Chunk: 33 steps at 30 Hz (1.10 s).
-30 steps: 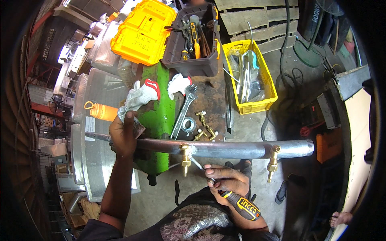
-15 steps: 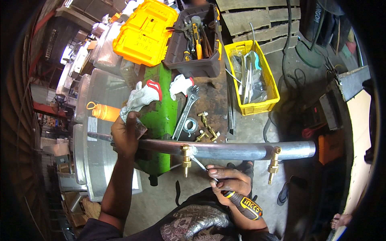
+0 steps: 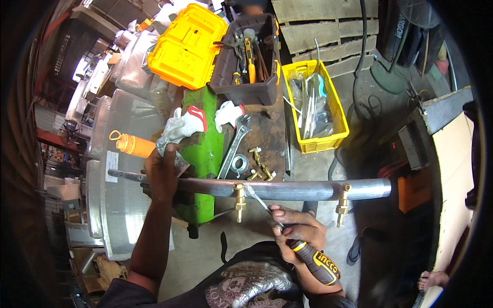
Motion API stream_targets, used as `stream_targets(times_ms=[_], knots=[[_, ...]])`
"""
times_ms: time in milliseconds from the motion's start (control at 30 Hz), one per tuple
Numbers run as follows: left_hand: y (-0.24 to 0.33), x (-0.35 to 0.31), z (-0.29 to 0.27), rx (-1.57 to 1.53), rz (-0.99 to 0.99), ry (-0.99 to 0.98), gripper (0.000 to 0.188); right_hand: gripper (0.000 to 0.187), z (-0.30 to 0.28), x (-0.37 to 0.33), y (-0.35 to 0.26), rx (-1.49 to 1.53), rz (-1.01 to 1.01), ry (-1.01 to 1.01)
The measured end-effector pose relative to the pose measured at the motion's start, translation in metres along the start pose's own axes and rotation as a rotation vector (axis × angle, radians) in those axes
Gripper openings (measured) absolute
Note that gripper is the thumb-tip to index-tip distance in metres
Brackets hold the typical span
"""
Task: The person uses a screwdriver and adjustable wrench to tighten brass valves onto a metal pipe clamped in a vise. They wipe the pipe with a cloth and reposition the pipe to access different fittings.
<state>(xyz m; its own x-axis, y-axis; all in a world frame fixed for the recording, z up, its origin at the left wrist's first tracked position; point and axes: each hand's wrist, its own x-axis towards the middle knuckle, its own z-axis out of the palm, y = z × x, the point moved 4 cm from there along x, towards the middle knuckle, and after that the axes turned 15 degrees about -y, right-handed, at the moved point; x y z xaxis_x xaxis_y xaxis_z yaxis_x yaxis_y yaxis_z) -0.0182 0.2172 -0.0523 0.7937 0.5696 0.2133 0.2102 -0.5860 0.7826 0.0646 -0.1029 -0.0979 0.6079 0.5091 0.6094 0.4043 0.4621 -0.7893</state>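
Note:
A long grey metal pipe (image 3: 287, 190) runs crosswise in front of me. My left hand (image 3: 162, 172) is closed round its left part, beside a green steel piece (image 3: 205, 154); the undersides of those fingers are hidden. My right hand (image 3: 300, 231) holds a screwdriver (image 3: 316, 262) with a black and yellow handle, fingers pinching its shaft. The tip meets the pipe at a whitish spot, just right of a brass fitting (image 3: 239, 197). Farther right, a second brass fitting (image 3: 343, 205) hangs from the pipe.
Beyond the pipe lie an adjustable wrench (image 3: 235, 146), a tape roll (image 3: 239, 164), loose brass fittings (image 3: 263, 164) and white gloves (image 3: 186, 124). An open toolbox (image 3: 246, 95) and a yellow crate (image 3: 323, 145) stand behind. An orange bottle (image 3: 136, 146) is at left.
The view has shifted slightly, and the pipe's right end appears farther left. The screwdriver stays in my right hand with its tip at the pipe. My left hand keeps its place.

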Motion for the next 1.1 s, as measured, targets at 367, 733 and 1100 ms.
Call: stream_targets(times_ms=[367,733,1100], knots=[[-0.001,-0.013,0.002,-0.047,-0.036,0.096,0.028,0.032,-0.057,0.056,-0.061,-0.070,0.141,-0.234],[0.001,-0.005,0.011,0.041,-0.152,0.277,0.028,0.027,-0.133,0.151,-0.046,0.108,0.119,-0.450],[0.016,-0.016,0.018,0.257,-0.403,0.515,0.033,0.045,-0.147,0.169,0.057,0.625,0.240,-0.767]])
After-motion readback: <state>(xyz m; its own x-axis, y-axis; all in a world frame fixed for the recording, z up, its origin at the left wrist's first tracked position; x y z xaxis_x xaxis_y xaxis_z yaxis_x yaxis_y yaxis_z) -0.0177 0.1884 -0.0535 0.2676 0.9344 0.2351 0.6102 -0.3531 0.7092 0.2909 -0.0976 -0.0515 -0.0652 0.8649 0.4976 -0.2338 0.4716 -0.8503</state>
